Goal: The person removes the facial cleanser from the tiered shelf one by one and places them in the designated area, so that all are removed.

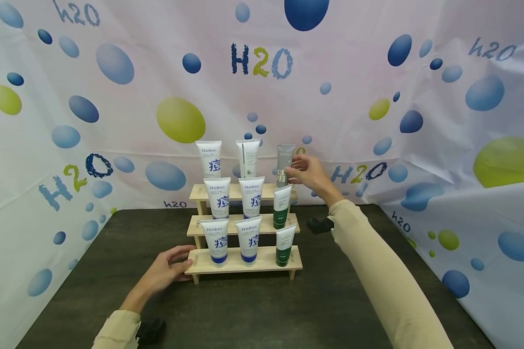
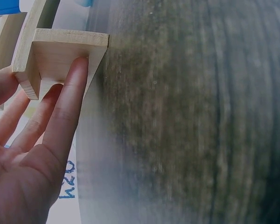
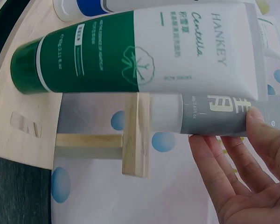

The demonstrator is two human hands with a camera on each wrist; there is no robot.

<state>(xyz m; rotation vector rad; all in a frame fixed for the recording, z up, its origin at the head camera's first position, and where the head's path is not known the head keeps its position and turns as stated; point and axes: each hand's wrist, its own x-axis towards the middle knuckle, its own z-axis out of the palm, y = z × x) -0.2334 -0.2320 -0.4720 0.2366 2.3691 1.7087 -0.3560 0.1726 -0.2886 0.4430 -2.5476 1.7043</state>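
Observation:
On the right of the top tier, my right hand point(image 1: 310, 173) pinches a grey tube point(image 1: 285, 165) between thumb and fingers. The tube stands upright on its cap at the shelf's end, and the right wrist view shows the fingers point(image 3: 238, 161) along its side. My left hand point(image 1: 169, 267) holds the left end of the bottom board of a three-tier wooden stand point(image 1: 262, 263). In the left wrist view the thumb is at the board's edge point(image 2: 25, 77) and a finger point(image 2: 67, 102) reaches its end. In front of the grey tube stands a green-and-white tube point(image 1: 281, 207).
Several white tubes with blue print point(image 1: 218, 242) fill the left and middle of the tiers. A white tube with a dark stripe point(image 1: 248, 157) stands at top middle. Another green-and-white tube point(image 1: 285, 246) is at bottom right. A dark table point(image 1: 332, 305) meets a patterned backdrop point(image 1: 135, 121).

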